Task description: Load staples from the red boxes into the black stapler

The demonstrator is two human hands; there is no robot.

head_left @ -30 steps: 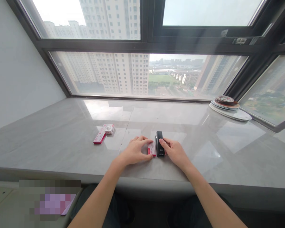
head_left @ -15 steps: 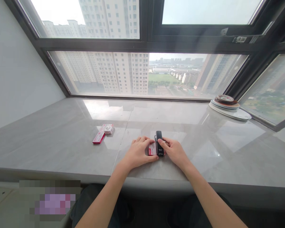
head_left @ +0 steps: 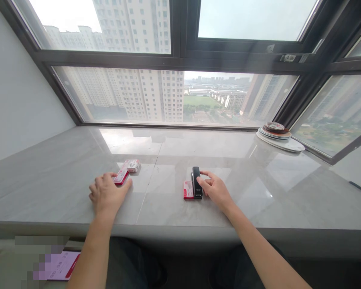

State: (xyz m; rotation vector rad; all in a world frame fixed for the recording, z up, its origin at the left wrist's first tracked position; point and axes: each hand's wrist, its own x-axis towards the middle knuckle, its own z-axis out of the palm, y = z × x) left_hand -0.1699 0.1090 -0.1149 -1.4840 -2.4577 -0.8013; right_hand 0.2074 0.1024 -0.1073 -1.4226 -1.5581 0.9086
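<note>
The right hand (head_left: 218, 190) holds the stapler (head_left: 196, 184) on the bench (head_left: 168, 210), thumb on top. Well left of the stapler, the left hand (head_left: 108, 196) spreads wide around a red box (head_left: 121, 177); contact is unclear. A pink box (head_left: 188, 189) lies against the stapler's left side. Behind and right of it, plates (head_left: 275, 135) are stacked.

The single view looks out from the wearer's head, facing forward and down over a glossy grey stone-look worktop (head_left: 168, 210) towards a broad dark-framed glass window (head_left: 174, 62). Nearest the camera, at the bottom, come the dark-clothed legs (head_left: 132, 261); the bare left hand (head_left: 106, 194) and bare right hand (head_left: 215, 189) lie farther out.
</note>
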